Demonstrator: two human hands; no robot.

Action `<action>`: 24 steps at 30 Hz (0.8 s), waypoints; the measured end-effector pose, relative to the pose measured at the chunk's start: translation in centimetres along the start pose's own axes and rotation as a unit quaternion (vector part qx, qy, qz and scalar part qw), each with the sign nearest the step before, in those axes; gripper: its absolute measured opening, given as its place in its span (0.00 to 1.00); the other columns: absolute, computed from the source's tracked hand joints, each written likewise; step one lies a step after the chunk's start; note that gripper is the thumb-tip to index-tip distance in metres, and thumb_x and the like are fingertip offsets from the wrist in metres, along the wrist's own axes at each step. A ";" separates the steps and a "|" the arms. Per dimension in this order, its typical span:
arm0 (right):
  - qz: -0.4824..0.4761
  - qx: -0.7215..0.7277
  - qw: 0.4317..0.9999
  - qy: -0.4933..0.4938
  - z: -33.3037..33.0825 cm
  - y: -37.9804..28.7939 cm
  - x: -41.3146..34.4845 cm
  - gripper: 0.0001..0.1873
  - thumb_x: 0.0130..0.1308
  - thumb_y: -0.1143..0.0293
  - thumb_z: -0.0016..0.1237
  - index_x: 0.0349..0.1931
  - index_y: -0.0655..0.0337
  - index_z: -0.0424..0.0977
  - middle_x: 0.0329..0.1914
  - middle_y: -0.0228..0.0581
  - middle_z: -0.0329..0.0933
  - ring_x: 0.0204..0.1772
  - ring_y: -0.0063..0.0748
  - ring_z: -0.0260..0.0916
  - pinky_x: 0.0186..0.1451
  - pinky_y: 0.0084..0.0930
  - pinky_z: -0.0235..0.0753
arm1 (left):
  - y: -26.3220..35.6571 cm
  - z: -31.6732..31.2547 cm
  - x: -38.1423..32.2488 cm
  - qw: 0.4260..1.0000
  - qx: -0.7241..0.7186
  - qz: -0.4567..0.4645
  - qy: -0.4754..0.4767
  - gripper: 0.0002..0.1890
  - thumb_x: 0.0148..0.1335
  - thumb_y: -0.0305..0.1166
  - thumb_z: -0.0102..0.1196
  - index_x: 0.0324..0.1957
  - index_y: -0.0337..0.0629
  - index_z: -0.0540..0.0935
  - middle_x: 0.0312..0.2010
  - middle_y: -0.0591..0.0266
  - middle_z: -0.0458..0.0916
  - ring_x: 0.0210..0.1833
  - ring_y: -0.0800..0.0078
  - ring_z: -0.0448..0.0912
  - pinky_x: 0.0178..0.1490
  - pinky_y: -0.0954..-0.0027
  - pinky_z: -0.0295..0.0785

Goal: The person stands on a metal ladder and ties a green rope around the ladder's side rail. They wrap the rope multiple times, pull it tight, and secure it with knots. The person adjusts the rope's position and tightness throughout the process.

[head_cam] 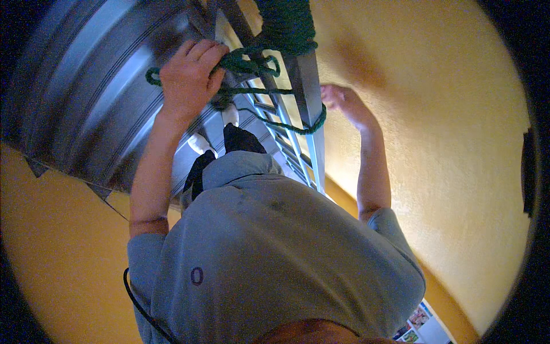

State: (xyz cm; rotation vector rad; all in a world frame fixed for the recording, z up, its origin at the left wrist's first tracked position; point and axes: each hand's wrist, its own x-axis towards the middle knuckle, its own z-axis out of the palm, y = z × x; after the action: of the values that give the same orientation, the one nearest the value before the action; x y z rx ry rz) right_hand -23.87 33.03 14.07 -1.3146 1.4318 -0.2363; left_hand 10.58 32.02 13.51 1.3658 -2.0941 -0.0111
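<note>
My left hand [191, 71] is closed around a bundle of thick green yarn [245, 64], whose loops stick out on both sides of the fist. Above it, the same yarn is wound in tight, close turns [288, 26] around the railing's top bar [304, 73]. One strand runs from the bundle straight across to the bar. Another hangs in a slack loop [307, 130] around the bar, lower down. On the wall side of the railing my right hand [337, 96] is raised with bent fingers; whether yarn lies between them is unclear.
Stair steps [116, 90] with grooved edges curve down on the left. My feet [230, 114] stand on them beside the railing's bars [279, 116]. A yellow wall [438, 129] rises close on the right. A dark cable [139, 307] hangs by my left sleeve.
</note>
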 end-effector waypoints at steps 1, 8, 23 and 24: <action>-0.030 -0.087 0.996 0.007 0.9 0.2 -1.5 0.20 0.58 0.54 0.52 0.40 0.62 0.77 0.36 0.40 0.79 0.40 0.27 0.74 0.46 0.25 0.72 | -0.2 -0.5 0.0 1.000 0.007 0.008 0.004 0.17 0.43 0.32 0.59 0.40 0.51 0.79 0.37 0.67 0.77 0.42 0.64 0.75 0.40 0.65 0.74; -0.140 -0.063 0.960 0.234 1.9 -1.8 -4.5 0.04 0.58 0.74 0.52 0.30 0.66 0.77 0.19 0.35 0.75 0.23 0.23 0.72 0.27 0.20 0.72 | 0.6 -2.4 0.0 0.997 -0.060 -0.009 -0.053 0.15 0.44 0.31 0.57 0.38 0.49 0.80 0.33 0.63 0.78 0.37 0.59 0.76 0.41 0.61 0.73; -0.277 -0.057 0.810 0.514 11.4 -8.9 2.1 0.13 0.57 0.69 0.53 0.41 0.67 0.74 0.34 0.48 0.79 0.39 0.36 0.77 0.44 0.28 0.74 | -0.3 -4.1 -4.0 0.852 -0.388 -0.228 -0.266 0.21 0.43 0.29 0.52 0.44 0.39 0.79 0.28 0.58 0.80 0.30 0.71 0.77 0.38 0.69 0.72; -0.300 -0.050 0.796 0.523 11.3 -8.5 2.6 0.14 0.56 0.68 0.55 0.41 0.67 0.74 0.31 0.47 0.79 0.36 0.36 0.77 0.41 0.27 0.74 | -0.3 -3.7 -4.2 0.853 -0.393 -0.223 -0.260 0.21 0.43 0.30 0.53 0.44 0.39 0.79 0.28 0.57 0.80 0.30 0.70 0.77 0.38 0.69 0.72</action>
State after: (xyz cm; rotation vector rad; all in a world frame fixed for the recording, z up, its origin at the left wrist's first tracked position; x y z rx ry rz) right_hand -9.54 33.54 14.91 -1.8121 1.8451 -1.5311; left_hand 13.75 36.53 14.27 1.3349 -1.7372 -1.4082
